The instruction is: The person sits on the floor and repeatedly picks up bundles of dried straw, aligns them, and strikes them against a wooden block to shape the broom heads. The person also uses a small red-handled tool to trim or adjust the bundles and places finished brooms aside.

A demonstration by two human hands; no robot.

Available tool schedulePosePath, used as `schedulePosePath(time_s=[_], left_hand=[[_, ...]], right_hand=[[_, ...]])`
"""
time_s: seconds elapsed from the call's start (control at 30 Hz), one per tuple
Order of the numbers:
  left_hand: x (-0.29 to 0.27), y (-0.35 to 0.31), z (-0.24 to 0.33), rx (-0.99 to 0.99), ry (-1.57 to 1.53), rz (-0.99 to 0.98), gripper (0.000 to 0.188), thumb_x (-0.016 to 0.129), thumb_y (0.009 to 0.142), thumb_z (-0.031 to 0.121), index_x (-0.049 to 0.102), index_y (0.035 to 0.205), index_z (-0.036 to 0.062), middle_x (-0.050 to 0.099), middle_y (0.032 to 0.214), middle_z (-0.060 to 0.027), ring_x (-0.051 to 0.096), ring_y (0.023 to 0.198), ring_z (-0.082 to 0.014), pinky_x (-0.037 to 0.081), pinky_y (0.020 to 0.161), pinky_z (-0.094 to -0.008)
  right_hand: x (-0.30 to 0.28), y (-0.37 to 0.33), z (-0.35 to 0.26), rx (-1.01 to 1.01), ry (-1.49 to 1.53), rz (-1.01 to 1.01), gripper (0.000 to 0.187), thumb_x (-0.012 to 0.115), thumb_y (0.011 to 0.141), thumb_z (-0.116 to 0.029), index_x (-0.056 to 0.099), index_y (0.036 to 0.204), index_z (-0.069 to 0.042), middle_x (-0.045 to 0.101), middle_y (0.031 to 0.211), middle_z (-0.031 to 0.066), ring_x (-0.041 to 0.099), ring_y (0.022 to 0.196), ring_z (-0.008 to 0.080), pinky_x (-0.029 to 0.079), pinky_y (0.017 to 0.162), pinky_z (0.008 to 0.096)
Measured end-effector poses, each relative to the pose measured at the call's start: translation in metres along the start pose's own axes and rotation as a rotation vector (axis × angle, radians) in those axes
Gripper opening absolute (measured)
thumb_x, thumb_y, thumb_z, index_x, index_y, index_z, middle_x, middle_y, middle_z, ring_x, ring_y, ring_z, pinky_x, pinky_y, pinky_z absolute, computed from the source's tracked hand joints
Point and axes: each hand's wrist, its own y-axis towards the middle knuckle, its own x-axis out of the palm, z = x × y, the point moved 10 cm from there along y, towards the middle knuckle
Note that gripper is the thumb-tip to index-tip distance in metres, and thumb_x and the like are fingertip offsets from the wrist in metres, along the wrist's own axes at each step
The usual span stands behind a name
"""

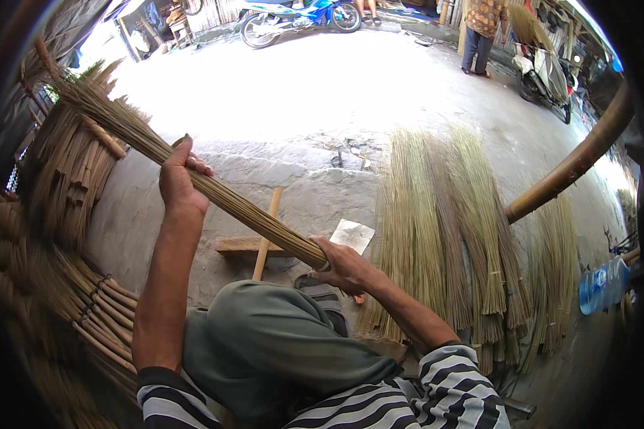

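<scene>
The right grip [345,269] wraps the stalk bundle [257,219] at its narrow end, the left grip [180,179] around it farther up-left; best hold both snug, stalks aligned, clear of the stick [275,203] between the grips.

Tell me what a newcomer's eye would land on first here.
Probably the long bundle of stalks, slanting across the view, held by the left hand and the right hand. Next, perhaps, the pale sheaves spread out at right, then the blue motorbike near the top middle.
</scene>
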Motion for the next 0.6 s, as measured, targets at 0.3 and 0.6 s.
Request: schedulePosePath(time_s=[0.3, 0.6], left_hand=[[0.076, -0.057, -0.027, -0.010, -0.030, -0.326, 0.017, 0.068, 0.105, 0.017, 0.061, 0.114, 0.0040, 0.048, 0.058, 0.0028, 0.049, 0.048, -0.0104, 0.046, 0.052, -0.0306], [0.120, -0.093, -0.038, 0.110, 0.378, -0.695, 0.039, 0.073, 0.103, 0.034, 0.066, 0.123, 0.0005, 0.067, 0.073, -0.0049, 0.070, 0.069, -0.0152, 0.058, 0.069, -0.0339]], right_hand=[[-0.051, 0.055, -0.074, -0.075, 0.274, 0.192, 0.065, 0.082, 0.089, -0.021, 0.049, 0.140, 0.003, 0.072, 0.105, 0.0277, 0.074, 0.097, 0.0373, 0.058, 0.086, 0.0491], [-0.057, 0.071, -0.069, -0.043, 0.528, 0.381, 0.047, 0.078, 0.088, -0.016, 0.058, 0.127, 0.002, 0.069, 0.098, 0.0141, 0.069, 0.092, 0.0227, 0.057, 0.081, 0.0398]])
